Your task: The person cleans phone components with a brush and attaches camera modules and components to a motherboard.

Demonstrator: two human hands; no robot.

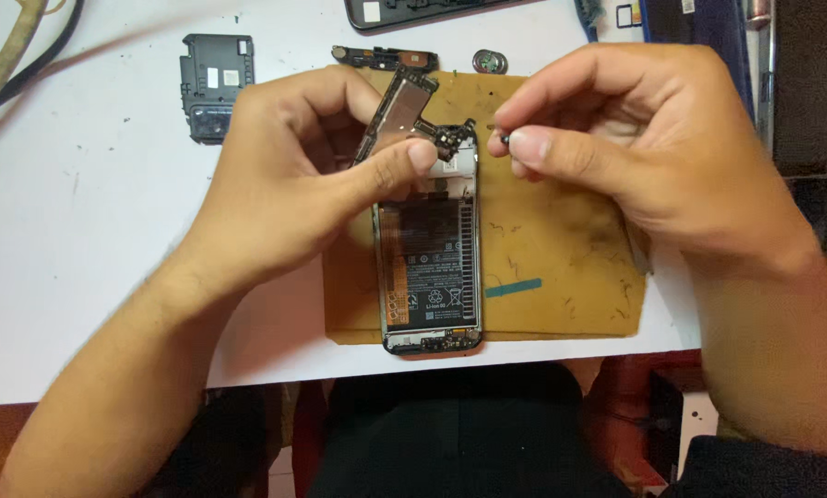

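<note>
1. Step in hand, as judged: the main circuit board (404, 111) was out of the opened phone (429, 267) and held above its top end; a small part was being worked at the board's corner.
2. Left hand (293, 175), at 9 o'clock of the board: thumb and fingers closed on the board, which was tilted, its upper end toward 11 o'clock.
3. Right hand (635, 138), at 3 o'clock of the board: thumb and forefinger pinched narrow on a tiny dark part (505, 138), too small to identify, just beside the board's lower right corner.
4. The phone lay face down, back removed and battery showing, on a brown mat (561, 267) on the white table (81, 258).
5. At 10 o'clock of the phone, a black plastic cover (215, 85) lay on the table; at 12 o'clock, a narrow sub-board (384, 58) and a small round part (490, 62), both clear of the hands.
6. Next move, as judged, called for a steady left grip and fine alignment of the pinched part with the board's corner; it could easily slip from so small a pinch.
</note>
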